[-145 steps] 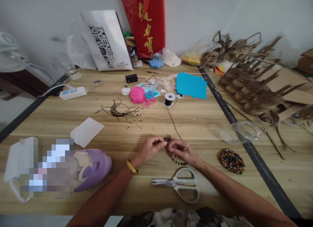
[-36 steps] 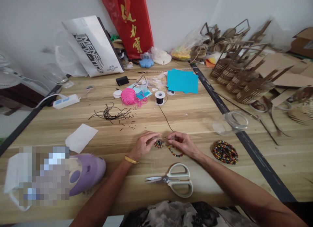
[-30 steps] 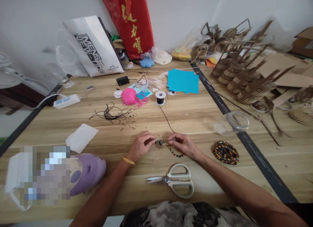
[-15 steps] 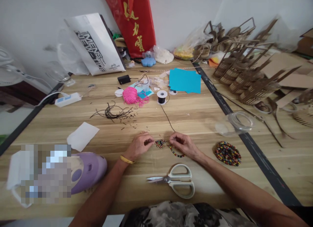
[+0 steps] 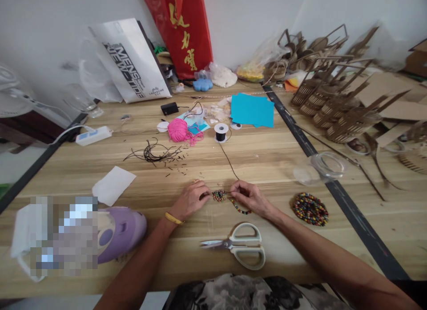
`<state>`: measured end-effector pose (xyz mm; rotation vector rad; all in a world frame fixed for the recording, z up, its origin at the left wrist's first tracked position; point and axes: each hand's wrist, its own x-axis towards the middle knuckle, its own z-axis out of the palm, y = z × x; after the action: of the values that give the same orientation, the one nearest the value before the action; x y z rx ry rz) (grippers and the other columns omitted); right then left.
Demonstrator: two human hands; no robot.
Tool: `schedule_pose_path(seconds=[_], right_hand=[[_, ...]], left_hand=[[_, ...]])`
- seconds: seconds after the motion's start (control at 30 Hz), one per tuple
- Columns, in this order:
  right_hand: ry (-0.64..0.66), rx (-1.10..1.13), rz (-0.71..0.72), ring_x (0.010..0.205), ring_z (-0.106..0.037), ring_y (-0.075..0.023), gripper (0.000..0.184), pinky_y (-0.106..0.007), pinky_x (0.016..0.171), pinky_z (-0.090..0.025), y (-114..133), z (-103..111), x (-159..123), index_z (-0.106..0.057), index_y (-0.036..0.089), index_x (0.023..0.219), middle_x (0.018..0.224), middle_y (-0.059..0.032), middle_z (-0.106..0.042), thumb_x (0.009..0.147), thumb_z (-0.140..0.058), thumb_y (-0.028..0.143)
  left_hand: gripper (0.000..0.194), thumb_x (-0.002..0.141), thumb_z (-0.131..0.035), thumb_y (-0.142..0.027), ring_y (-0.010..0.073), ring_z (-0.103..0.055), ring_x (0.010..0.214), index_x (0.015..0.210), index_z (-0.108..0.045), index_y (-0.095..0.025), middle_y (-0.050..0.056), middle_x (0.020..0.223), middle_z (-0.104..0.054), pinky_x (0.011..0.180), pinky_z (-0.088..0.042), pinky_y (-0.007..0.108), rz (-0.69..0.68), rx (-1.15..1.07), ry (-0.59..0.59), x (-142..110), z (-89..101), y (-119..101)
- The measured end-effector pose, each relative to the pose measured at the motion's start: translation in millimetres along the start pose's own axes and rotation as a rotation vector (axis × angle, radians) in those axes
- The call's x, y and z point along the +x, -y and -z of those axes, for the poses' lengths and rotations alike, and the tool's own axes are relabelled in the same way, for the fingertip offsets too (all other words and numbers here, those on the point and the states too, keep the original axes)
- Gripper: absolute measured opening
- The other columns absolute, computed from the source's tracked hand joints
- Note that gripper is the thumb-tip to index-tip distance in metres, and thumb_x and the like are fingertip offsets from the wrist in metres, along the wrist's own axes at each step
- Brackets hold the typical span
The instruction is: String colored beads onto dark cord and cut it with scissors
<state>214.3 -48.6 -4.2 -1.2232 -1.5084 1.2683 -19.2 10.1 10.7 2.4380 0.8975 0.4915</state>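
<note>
A small pile of colourful loose beads [image 5: 219, 195] lies on the wooden table between my two hands. To its left, my left hand [image 5: 192, 198] has thumb and forefinger curled together at the edge of the pile; whatever is in the pinch is too small to make out. My right hand [image 5: 251, 198] is closed on a thin black cord, its fingertips just right of the pile. A strand of threaded beads [image 5: 240, 209] hangs in a curve beneath those fingers. The black cord [image 5: 228, 159] runs back from the right hand to a white spool [image 5: 220, 133].
Scissors [image 5: 233, 245] lie near the front edge, blades leftward. A coiled bead string [image 5: 310, 209] rests at right, a purple device [image 5: 123, 232] at left. Farther back are cut black cords [image 5: 153, 153], pink yarn [image 5: 178, 130], blue sheets [image 5: 252, 110] and brown baskets [image 5: 336, 107].
</note>
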Motion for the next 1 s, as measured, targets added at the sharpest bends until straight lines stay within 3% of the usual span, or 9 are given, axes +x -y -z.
schedule_pose_path(seconds=[0.13,0.3,0.47,0.63,0.8,1.0], right_hand=[[0.002,-0.039,0.012,0.052,-0.04,-0.0087,0.031,-0.021,0.048,-0.032,2,0,0,-0.062,0.014,0.086,0.062,0.0015,-0.053,0.083,-0.059,0.045],[-0.016,-0.044,0.024,0.054,-0.046,-0.0102,0.035,-0.022,0.05,-0.035,-1,-1,0,-0.064,0.013,0.081,0.067,-0.0016,-0.059,0.08,-0.062,0.048],[-0.022,-0.031,0.032,0.053,-0.046,-0.0095,0.034,-0.022,0.049,-0.036,-5,-1,0,-0.064,0.013,0.079,0.064,-0.0011,-0.06,0.079,-0.064,0.047],[-0.031,-0.027,0.035,0.052,-0.045,-0.0091,0.032,-0.022,0.049,-0.035,-2,-1,-1,-0.063,0.014,0.078,0.063,-0.0003,-0.059,0.081,-0.063,0.046],[-0.032,-0.04,0.029,0.054,-0.044,-0.0094,0.034,-0.022,0.049,-0.035,0,-1,-1,-0.061,0.014,0.078,0.063,-0.0004,-0.057,0.082,-0.061,0.047],[-0.006,-0.039,0.022,0.05,-0.039,-0.0079,0.033,-0.021,0.046,-0.03,1,0,-1,-0.059,0.014,0.078,0.059,0.0023,-0.051,0.082,-0.06,0.046]], left_hand=[[0.009,0.08,-0.059,-0.012,0.0178,-0.058,0.075,0.078,-0.067,-0.015,0.006,0.076,-0.066,0.075,-0.046,0.032,0.033,-0.068,-0.01,1,0.5,-4],[0.007,0.077,-0.061,-0.014,0.0142,-0.061,0.068,0.078,-0.068,-0.012,0.006,0.074,-0.068,0.066,-0.048,0.024,0.154,-0.352,-0.016,2,-0.5,-15],[0.009,0.075,-0.064,-0.019,0.0135,-0.062,0.067,0.077,-0.068,-0.011,0.006,0.074,-0.07,0.062,-0.048,0.022,0.226,-0.504,0.084,1,-1.0,-22],[0.011,0.077,-0.062,-0.021,0.0107,-0.058,0.058,0.076,-0.068,-0.011,0.004,0.068,-0.068,0.056,-0.045,0.019,0.156,-0.502,0.219,-1,-4.4,-29],[0.01,0.078,-0.06,-0.019,0.0148,-0.066,0.076,0.079,-0.068,-0.012,0.008,0.083,-0.073,0.069,-0.05,0.023,0.08,-0.526,0.264,-1,-10.5,-33],[0.007,0.078,-0.06,-0.017,0.0181,-0.068,0.092,0.079,-0.066,-0.013,0.012,0.099,-0.072,0.077,-0.052,0.026,0.089,-0.585,0.24,-2,-13.7,-32]])
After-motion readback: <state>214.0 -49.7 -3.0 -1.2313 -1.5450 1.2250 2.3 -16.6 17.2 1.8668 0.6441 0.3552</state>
